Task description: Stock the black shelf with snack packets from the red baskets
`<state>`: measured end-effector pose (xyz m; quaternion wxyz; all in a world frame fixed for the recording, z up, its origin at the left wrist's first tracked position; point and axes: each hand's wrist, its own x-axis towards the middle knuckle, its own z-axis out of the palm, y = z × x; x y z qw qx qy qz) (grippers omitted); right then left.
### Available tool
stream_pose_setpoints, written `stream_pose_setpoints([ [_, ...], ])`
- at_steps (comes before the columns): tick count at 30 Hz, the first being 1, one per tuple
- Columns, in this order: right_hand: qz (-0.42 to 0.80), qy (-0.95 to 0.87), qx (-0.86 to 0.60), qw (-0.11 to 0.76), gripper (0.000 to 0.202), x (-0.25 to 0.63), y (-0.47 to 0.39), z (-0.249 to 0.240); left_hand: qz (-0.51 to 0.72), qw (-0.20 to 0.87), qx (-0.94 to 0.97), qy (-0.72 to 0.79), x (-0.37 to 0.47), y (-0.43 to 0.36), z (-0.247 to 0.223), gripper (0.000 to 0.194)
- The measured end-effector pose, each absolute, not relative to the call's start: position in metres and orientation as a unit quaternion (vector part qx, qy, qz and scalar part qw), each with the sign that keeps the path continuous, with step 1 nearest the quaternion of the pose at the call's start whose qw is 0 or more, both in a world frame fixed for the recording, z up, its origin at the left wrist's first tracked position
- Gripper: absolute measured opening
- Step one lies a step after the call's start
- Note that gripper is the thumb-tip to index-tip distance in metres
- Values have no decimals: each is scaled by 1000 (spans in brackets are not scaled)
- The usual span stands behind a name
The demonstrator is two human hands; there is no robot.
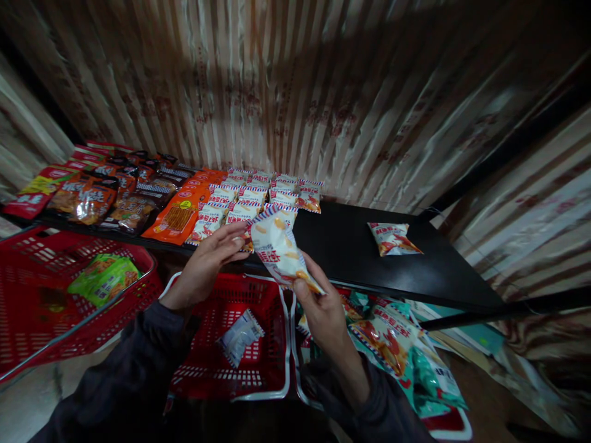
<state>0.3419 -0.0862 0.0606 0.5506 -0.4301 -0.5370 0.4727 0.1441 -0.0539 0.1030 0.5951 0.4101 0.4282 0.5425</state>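
Note:
My right hand (pixel 323 301) pinches one lower corner of a white snack bag (pixel 274 243) with red lettering and a striped edge. The bag hangs tilted over the front edge of the black shelf (pixel 341 246). Beside its left end is my left hand (pixel 207 264), fingers stretched out and partly apart; whether they touch the bag or the packs behind I cannot tell. Rows of matching snack bags (pixel 244 197) lie on the shelf behind. Below my hands, a red basket (pixel 231 381) holds one pale bag (pixel 241 338).
Left on the shelf are orange packs (pixel 175 215), dark brown packs (pixel 132 212) and red packs (pixel 39 191). A single white bag (pixel 394 239) lies at right. Another red basket (pixel 28 320) has green packs (pixel 105 278); a third basket (pixel 455 424) is heaped with bags. Striped sheeting (pixel 277 80) hangs behind.

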Motion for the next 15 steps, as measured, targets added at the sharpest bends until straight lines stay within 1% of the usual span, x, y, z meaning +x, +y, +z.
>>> stream_pose_setpoints([
  [3, 621, -375, -386, 570, 47, 335, -86, 62, 560, 578, 425, 415, 150, -54, 99, 41],
  [5, 678, -301, -362, 564, 43, 330, -86, 62, 575, 569, 415, 416, 153, -53, 96, 40],
  [7, 712, -259, -359, 546, 39, 326, -86, 62, 595, 557, 394, 426, 155, -51, 92, 40],
  [11, 760, -229, -337, 506, 35, 321, -86, 61, 613, 540, 353, 457, 153, -47, 88, 49],
  [15, 768, -245, -328, 493, 34, 318, -86, 54, 604, 554, 336, 464, 151, -45, 88, 38],
])
